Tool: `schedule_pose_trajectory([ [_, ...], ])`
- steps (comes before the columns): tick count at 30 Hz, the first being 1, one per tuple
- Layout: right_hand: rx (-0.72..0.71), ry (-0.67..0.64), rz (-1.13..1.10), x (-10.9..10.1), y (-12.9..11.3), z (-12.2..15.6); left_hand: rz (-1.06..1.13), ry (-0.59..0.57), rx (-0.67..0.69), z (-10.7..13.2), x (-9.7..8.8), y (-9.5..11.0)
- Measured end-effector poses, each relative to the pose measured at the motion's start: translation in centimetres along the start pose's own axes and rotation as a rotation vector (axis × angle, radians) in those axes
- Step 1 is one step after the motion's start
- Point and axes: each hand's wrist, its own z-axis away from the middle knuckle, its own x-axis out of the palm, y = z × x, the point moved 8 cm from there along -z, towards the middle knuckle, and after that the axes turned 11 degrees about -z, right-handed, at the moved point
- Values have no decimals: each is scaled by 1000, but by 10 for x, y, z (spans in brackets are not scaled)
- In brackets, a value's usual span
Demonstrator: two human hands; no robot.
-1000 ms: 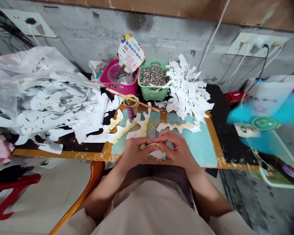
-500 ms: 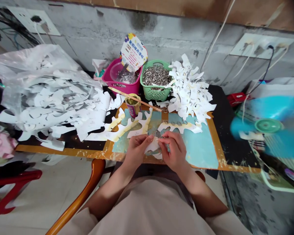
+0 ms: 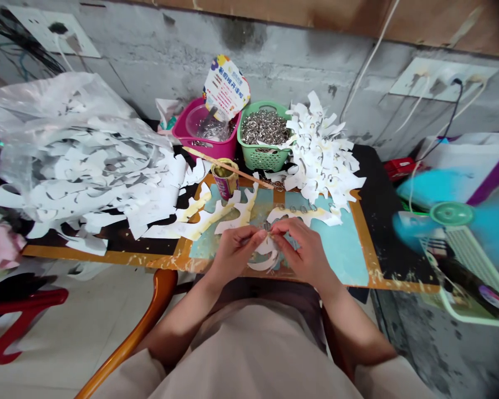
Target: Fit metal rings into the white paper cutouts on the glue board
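My left hand (image 3: 233, 252) and my right hand (image 3: 303, 250) meet over the near edge of the blue work mat (image 3: 341, 249). Both pinch a white paper cutout (image 3: 265, 256) that curls down between them. At the fingertips a small metal ring (image 3: 268, 226) seems to touch the cutout's top. More white cutouts (image 3: 228, 213) with yellow glue lie flat on the mat just beyond my hands.
A green basket (image 3: 263, 138) of metal rings and a pink basket (image 3: 203, 136) stand at the back. Beside the green basket sits a heap of finished cutouts (image 3: 322, 152). A glue cup with a stick (image 3: 225, 176), a big bag of cutouts (image 3: 79, 160) lies left, a spinning blue fan (image 3: 453, 213) right.
My hands have shifted a little and turned the cutout so its curved end now hangs below the fingers. The fan blades keep spinning.
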Motion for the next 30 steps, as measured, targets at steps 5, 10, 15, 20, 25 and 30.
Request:
schedule_pose_trajectory([
  [5,82,40,-54,-2,1,-1,138,-17,-7,5,0,-17],
  [10,163,17,-142,-1,10,-1,228,-37,-49,8,-4,-30],
  [15,57,-49,-17,3,3,-3,320,-82,-100,10,5,-29],
  [20,47,99,-49,4,5,0,339,76,-139,16,12,-35],
  [25,81,189,-190,4,4,8,147,59,-65,15,12,-17],
  [30,315,113,-505,12,26,6,147,42,-17,11,11,-16],
])
